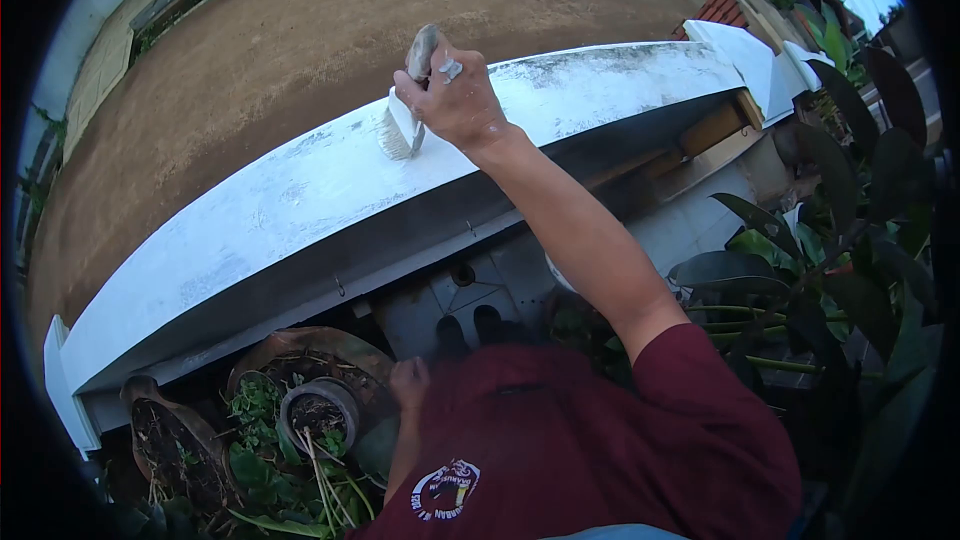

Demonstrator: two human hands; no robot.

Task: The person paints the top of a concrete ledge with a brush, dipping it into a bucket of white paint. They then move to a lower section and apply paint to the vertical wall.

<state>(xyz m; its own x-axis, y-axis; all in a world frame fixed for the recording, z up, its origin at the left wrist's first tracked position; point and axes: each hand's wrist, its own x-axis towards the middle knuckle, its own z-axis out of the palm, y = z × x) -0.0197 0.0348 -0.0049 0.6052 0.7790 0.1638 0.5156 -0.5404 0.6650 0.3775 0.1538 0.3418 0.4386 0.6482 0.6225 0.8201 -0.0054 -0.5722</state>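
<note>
Head view, left to right. Far left: pots of soil and weeds low by the wall's foot, dirt road beyond. Left hand hanging low against the maroon shirt, just right of the grey pot, well below the wall top; seemingly holding nothing, though fingers curled or slack cannot be told from here. Further right and up: wall cap, 1 long white slab running from lower left to upper right, wet-looking white across most of it, greyer and mottled toward the right end. Brush resting on that cap near its middle, bristles down and touching the surface, handle rising up and slightly right into the fist, so long axis close to upright and crosswise to the cap's run. Right hand wrapped tight around the handle, thumb side toward the bristles, 1 ring showing on a finger, arm stretched up from the shoulder at lower right. Bristles just left of and below the knuckles; painted stretch to the left, duller stretch to the right. Right hand clearly the nearer of the 2, already on the brush. Far right: dark broad leaves crowding the wall's end.
</note>
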